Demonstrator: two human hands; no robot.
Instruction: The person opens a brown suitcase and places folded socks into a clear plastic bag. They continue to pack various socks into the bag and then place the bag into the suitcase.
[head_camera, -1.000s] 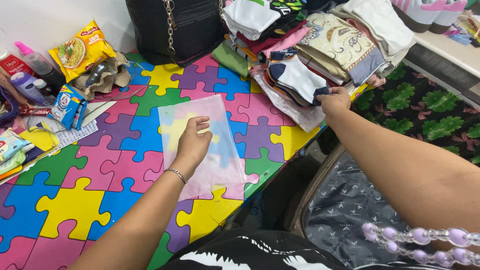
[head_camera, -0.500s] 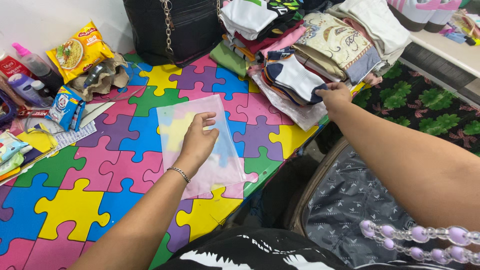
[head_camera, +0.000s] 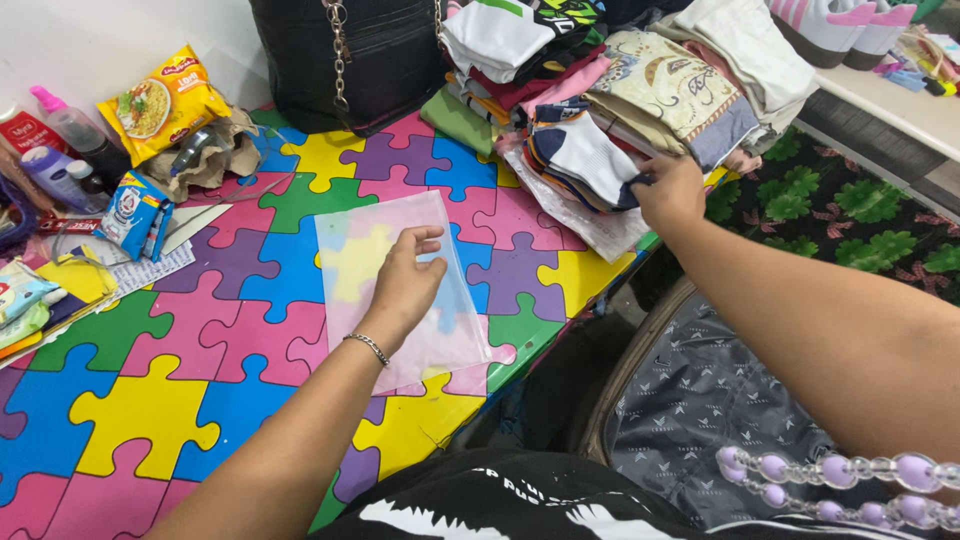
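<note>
On the glossy jigsaw-patterned foam mat (head_camera: 150, 400), my left hand (head_camera: 405, 285) presses flat, fingers spread, on a frosted plastic pouch (head_camera: 390, 250) while my right hand (head_camera: 672, 192) pinches soft folded socks (head_camera: 590, 160).

You work on a puzzle mat (head_camera: 150, 400) of many colours. On it lie a clear plastic bag (head_camera: 400, 285), folded clothes (head_camera: 620, 90), a black bag (head_camera: 340, 55) and a yellow noodle packet (head_camera: 165, 100).

Frosted, smooth plastic pouch (head_camera: 400, 290) on matt foam puzzle mat (head_camera: 150, 400); soft cloth socks (head_camera: 590, 160)
</note>
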